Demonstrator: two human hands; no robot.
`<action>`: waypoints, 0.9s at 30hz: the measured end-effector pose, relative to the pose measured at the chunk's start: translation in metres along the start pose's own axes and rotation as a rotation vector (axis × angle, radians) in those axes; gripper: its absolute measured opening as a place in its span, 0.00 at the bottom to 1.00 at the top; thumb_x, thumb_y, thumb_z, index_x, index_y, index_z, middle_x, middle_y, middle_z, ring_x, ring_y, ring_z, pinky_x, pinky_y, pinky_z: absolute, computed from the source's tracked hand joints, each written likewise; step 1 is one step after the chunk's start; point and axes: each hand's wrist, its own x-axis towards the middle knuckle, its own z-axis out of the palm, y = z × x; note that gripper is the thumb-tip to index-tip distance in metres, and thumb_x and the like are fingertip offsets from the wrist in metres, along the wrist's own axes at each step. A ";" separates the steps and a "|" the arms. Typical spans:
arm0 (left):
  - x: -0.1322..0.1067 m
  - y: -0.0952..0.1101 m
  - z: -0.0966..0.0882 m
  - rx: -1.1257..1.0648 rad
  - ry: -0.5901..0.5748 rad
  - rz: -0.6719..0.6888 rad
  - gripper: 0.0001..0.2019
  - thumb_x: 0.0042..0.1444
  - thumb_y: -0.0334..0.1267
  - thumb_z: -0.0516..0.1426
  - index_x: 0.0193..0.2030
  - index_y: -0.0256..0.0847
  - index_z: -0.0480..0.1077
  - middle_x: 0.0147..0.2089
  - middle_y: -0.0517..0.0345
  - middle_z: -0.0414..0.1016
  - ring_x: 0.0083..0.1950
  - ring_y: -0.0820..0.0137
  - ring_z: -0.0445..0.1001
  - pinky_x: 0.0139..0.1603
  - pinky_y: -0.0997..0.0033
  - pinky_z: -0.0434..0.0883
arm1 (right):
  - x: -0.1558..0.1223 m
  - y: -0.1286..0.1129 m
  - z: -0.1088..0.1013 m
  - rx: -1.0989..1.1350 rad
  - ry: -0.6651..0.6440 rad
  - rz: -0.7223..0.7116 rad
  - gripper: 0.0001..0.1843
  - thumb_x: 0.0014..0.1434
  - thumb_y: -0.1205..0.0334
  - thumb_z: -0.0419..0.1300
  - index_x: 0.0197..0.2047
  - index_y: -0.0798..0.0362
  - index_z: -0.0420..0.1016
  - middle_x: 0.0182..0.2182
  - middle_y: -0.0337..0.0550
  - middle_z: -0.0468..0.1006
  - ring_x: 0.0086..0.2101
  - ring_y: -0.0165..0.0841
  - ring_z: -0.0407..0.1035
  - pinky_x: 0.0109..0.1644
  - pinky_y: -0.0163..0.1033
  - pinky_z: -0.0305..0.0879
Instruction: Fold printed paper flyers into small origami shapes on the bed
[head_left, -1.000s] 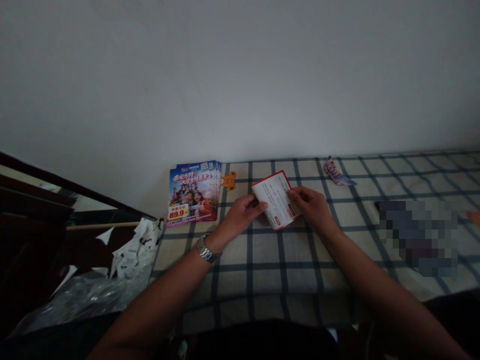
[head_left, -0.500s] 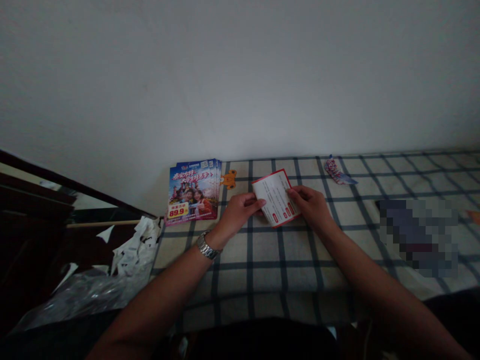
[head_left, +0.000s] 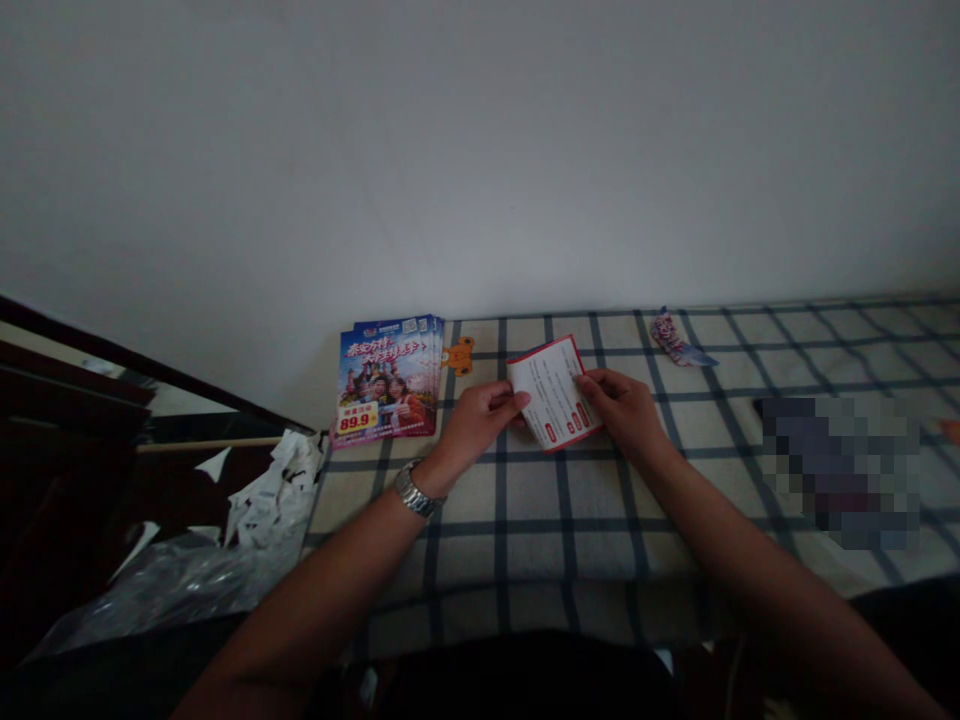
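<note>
Between my hands, a white leaflet (head_left: 553,395) with a red border and red labels is held tilted above the checked cloth. It appears folded; how many layers it has I cannot tell. My left hand (head_left: 491,412), with a metal watch on the wrist, pinches its left edge between thumb and fingers. On the opposite side, my right hand (head_left: 619,402) grips the right edge. Left of my hands lies a stack of colourful flyers (head_left: 386,385), slightly fanned, the top one marked 89.9. A brown bear-shaped figure (head_left: 457,356) shows beside the stack.
A crumpled or folded colourful paper piece (head_left: 679,342) lies near the wall (head_left: 525,160). To the right is a pixelated dark object (head_left: 832,470). Torn white paper (head_left: 274,495) and clear plastic (head_left: 180,580) are at the left, past the edge of the checked cloth (head_left: 465,545).
Both hands keep their hold on the leaflet, which has tilted very slightly. The whole view has shifted a little; the flyers and other things lie as before.
</note>
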 end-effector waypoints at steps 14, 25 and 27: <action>0.002 0.000 -0.003 0.040 0.015 0.042 0.21 0.65 0.56 0.61 0.47 0.38 0.80 0.48 0.47 0.85 0.45 0.59 0.84 0.50 0.57 0.82 | -0.002 -0.001 0.001 0.010 -0.024 0.005 0.21 0.61 0.39 0.66 0.40 0.51 0.82 0.34 0.46 0.87 0.31 0.41 0.80 0.31 0.41 0.75; 0.001 0.001 -0.003 0.043 0.035 0.018 0.24 0.65 0.59 0.59 0.45 0.38 0.80 0.45 0.48 0.85 0.42 0.58 0.85 0.48 0.55 0.82 | 0.000 0.003 0.000 -0.001 -0.006 -0.010 0.21 0.60 0.40 0.66 0.39 0.50 0.83 0.35 0.47 0.87 0.33 0.42 0.81 0.33 0.42 0.76; 0.000 0.002 -0.004 0.035 0.043 0.002 0.25 0.66 0.61 0.58 0.46 0.38 0.80 0.44 0.48 0.85 0.41 0.57 0.85 0.47 0.55 0.83 | -0.001 0.001 0.000 -0.018 0.000 -0.018 0.21 0.60 0.39 0.66 0.39 0.50 0.83 0.35 0.46 0.87 0.33 0.42 0.81 0.33 0.42 0.76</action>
